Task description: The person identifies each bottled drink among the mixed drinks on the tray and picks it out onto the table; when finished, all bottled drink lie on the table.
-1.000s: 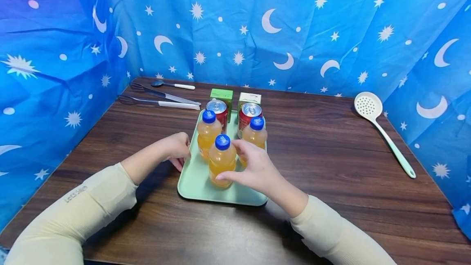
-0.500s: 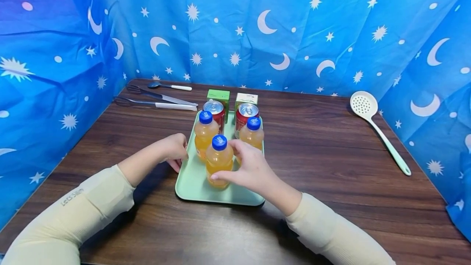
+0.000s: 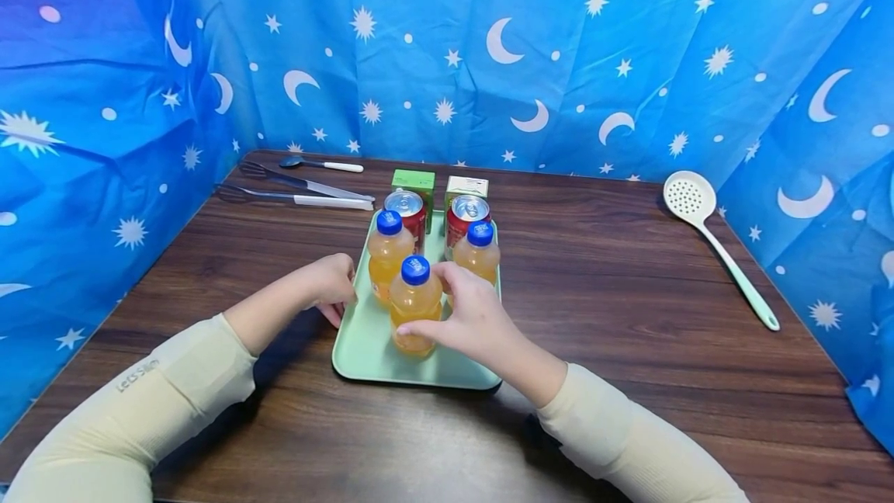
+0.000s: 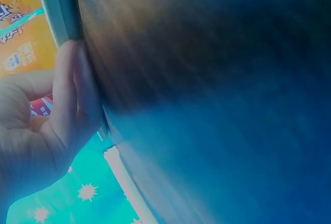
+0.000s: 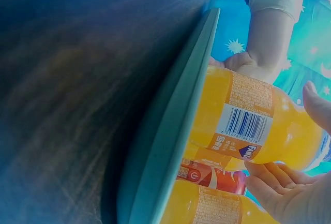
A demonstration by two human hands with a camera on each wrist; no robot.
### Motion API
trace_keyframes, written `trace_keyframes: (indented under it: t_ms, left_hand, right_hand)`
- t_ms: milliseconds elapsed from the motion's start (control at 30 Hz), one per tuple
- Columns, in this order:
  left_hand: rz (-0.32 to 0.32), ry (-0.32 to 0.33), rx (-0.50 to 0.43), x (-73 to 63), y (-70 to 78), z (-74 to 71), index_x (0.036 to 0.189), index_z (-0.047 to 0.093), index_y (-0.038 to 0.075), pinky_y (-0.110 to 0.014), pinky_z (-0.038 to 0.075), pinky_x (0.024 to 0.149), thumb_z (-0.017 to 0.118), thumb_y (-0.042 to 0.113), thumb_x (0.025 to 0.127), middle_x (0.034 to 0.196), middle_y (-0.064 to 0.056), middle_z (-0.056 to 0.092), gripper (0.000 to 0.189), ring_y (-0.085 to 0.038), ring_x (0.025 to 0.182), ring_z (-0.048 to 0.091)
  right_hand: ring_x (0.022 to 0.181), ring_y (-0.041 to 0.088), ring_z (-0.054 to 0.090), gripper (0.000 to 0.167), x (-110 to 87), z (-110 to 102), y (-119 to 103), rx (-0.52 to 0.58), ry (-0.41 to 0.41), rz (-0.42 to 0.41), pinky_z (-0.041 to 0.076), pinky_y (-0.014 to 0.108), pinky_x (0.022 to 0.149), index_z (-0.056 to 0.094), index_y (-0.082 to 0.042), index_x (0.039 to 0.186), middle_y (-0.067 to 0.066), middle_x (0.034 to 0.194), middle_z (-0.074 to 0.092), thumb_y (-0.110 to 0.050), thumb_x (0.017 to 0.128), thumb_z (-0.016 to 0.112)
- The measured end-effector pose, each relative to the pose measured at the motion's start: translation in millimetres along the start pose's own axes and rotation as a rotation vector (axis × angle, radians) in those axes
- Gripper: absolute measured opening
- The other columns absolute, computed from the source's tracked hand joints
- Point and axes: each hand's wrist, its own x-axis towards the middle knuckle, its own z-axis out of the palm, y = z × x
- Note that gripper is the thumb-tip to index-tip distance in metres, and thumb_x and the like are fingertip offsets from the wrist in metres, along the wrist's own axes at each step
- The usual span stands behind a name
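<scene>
In the head view a green tray [image 3: 370, 359] lies on the table. At its near end stands an orange drink bottle [image 3: 414, 309] with a blue cap. My right hand [image 3: 478, 317] is around this bottle, thumb on one side and fingers on the other. In the right wrist view the thumb [image 5: 316, 105] is apart from the bottle, while the fingers [image 5: 269, 180] lie close to its side. My left hand [image 3: 335, 286] holds the tray's left rim. Behind are two more bottles, left bottle [image 3: 387, 258] and right bottle [image 3: 478, 253], the latter partly hidden.
Two red cans, left can [image 3: 408, 206] and right can [image 3: 469, 210], stand behind the bottles. Farther back are a green box [image 3: 414, 179] and a pale-topped box [image 3: 468, 185]. White-handled utensils [image 3: 334, 202] and a spoon [image 3: 342, 167] lie left, a skimmer [image 3: 698, 208] right.
My right thumb has shifted slightly away from the front bottle. The left hand stays at the tray's rim. The head view has turned a little, shifting the scene leftward.
</scene>
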Motion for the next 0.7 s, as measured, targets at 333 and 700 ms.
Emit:
trace_keyframes:
  t_ms: [333,700]
  left_hand:
    - [-0.001,0.002,0.014,0.8,0.1,0.5,0.087,0.046,-0.005,-0.036,0.058,0.051,0.058,-0.011,0.077,0.073,-0.019,0.057,0.017,-0.024,0.056,0.061]
    - [0.003,0.01,0.026,0.5,0.1,0.6,0.088,0.045,-0.006,-0.036,0.058,0.051,0.057,-0.011,0.078,0.074,-0.02,0.057,0.016,-0.025,0.057,0.061]
  right_hand:
    - [0.091,0.007,0.058,0.055,1.0,1.0,-1.8,0.014,0.023,-0.017,0.055,0.034,0.08,0.057,-0.012,0.109,-0.007,0.1,0.062,-0.037,0.068,0.083]
    - [0.092,0.007,0.059,0.051,0.5,3.2,-1.1,0.054,0.049,-0.029,0.055,0.032,0.08,0.056,-0.012,0.108,-0.007,0.1,0.063,-0.031,0.069,0.083]
